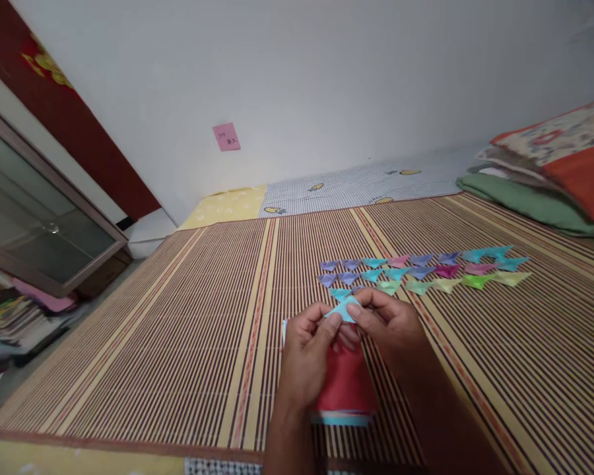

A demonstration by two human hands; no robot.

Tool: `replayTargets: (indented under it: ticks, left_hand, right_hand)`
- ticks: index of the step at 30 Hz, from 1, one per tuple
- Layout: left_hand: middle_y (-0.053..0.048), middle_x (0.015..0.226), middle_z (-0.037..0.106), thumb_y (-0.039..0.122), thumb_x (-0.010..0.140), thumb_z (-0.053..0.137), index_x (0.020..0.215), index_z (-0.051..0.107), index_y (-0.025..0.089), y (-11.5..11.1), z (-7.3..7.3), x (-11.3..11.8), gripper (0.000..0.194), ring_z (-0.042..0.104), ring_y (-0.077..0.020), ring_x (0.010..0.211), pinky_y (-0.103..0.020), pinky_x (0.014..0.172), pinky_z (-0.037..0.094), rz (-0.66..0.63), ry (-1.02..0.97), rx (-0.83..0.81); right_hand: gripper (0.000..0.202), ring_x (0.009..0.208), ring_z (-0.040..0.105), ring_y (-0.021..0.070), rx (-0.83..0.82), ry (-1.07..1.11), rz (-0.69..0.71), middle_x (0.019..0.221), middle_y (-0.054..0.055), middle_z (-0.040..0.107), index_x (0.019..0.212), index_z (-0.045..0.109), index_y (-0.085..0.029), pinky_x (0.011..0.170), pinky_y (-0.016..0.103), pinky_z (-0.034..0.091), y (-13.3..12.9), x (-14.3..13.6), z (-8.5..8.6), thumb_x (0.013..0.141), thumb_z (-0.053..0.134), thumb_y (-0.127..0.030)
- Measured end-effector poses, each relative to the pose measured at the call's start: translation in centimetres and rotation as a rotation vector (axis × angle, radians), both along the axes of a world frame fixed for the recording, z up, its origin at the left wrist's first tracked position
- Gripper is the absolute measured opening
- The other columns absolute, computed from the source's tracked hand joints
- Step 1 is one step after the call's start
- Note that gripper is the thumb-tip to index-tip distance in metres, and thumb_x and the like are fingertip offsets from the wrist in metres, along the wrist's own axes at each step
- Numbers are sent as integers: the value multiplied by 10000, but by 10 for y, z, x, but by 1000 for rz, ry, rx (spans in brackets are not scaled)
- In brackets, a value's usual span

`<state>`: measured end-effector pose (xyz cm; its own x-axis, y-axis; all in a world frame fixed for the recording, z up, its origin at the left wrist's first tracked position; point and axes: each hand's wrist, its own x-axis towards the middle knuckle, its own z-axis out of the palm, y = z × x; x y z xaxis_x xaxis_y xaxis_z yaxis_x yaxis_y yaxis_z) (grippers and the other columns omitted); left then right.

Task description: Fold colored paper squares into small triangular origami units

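Between my two hands is a small folded piece of light blue paper (345, 309). My left hand (307, 346) pinches its left side, thumb on top. Its right side is gripped by the thumb and fingers of my right hand (389, 323). Below them lies a stack of paper sheets (349, 382), red on top, with light blue and other edges showing at the bottom; my left hand and wrist cover part of it. Just beyond my hands, several small folded paper shapes (447, 270) in purple, blue, pink, green and yellow stand in rows.
A striped woven mat (178, 343) covers the bed. Folded bedding (539, 191) is piled at the far right. A pink note (226, 136) sticks to the white wall. At the left are a glass-fronted cabinet door (44, 211) and a stack of books (17, 323).
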<state>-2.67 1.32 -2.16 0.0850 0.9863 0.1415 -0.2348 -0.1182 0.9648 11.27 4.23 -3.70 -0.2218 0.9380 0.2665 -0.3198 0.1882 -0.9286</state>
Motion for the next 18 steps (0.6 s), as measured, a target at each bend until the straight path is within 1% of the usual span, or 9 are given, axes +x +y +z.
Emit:
replayTargets:
  ticks: [2, 3, 5, 7, 9, 12, 13, 16, 18]
  left_hand:
    - [-45, 658, 717, 391, 1012, 579, 729, 683, 153, 1, 0, 0, 384, 613, -130, 595, -242, 632, 473, 10, 36, 21]
    - [-44, 665, 717, 395, 1012, 579, 734, 684, 154, 1, 0, 0, 383, 616, -133, 604, -244, 638, 474, 21, 47, 26]
    - [-33, 685, 717, 371, 980, 637, 754, 680, 160, 1, 0, 0, 313, 625, -133, 634, -239, 656, 481, 46, 56, 29]
    - [-20, 691, 711, 331, 954, 678, 769, 677, 163, 0, -1, -1, 249, 629, -131, 658, -231, 665, 482, 45, 80, 30]
    - [-13, 674, 697, 321, 968, 658, 767, 674, 165, -1, -1, -2, 255, 627, -129, 655, -229, 660, 477, 26, 128, 36]
    - [-14, 660, 694, 330, 996, 617, 767, 665, 169, -2, -2, -4, 284, 625, -131, 646, -234, 664, 471, 1, 192, 38]
    - [-16, 659, 697, 337, 1003, 605, 762, 659, 171, -2, -2, -4, 298, 622, -132, 643, -237, 667, 472, 2, 194, 38]
    - [-24, 650, 700, 358, 1007, 592, 744, 644, 173, 0, -3, -3, 327, 609, -133, 624, -243, 666, 475, 21, 149, 37]
    - [-24, 645, 698, 374, 1003, 595, 744, 640, 174, 1, -3, -2, 331, 606, -131, 612, -245, 663, 476, 44, 87, 35]
  right_hand:
    - [220, 510, 583, 122, 19, -14, -32, 569, -36, 611, 759, 635, -207, 519, 245, 487, 1, 1, -2, 930, 703, -327]
    - [212, 523, 586, 124, 25, -23, -49, 582, -32, 618, 765, 642, -206, 525, 245, 487, 2, 1, -3, 928, 707, -326]
    - [204, 548, 590, 127, 29, -43, -52, 602, -28, 624, 776, 651, -205, 543, 250, 490, 2, 2, -5, 928, 709, -328]
    - [171, 562, 589, 132, 41, -69, -25, 612, -31, 620, 824, 669, -208, 554, 257, 489, 3, 4, -6, 934, 701, -335]
    - [156, 584, 582, 136, 80, -111, -34, 641, -30, 615, 851, 686, -210, 563, 261, 481, 3, 6, -7, 932, 703, -342]
    - [222, 616, 559, 134, 133, -183, -96, 658, -24, 596, 774, 683, -203, 581, 258, 455, 3, 9, -6, 934, 700, -356]
    - [260, 607, 549, 133, 124, -188, -95, 642, -25, 587, 742, 668, -202, 582, 259, 447, 3, 10, -5, 945, 685, -364]
    - [323, 568, 543, 136, 25, -149, -22, 597, -26, 594, 720, 633, -205, 578, 267, 447, 4, 12, -3, 973, 643, -406]
    - [321, 574, 557, 141, -46, -102, 9, 608, -22, 614, 731, 638, -204, 591, 270, 459, 4, 12, -3, 956, 669, -431]
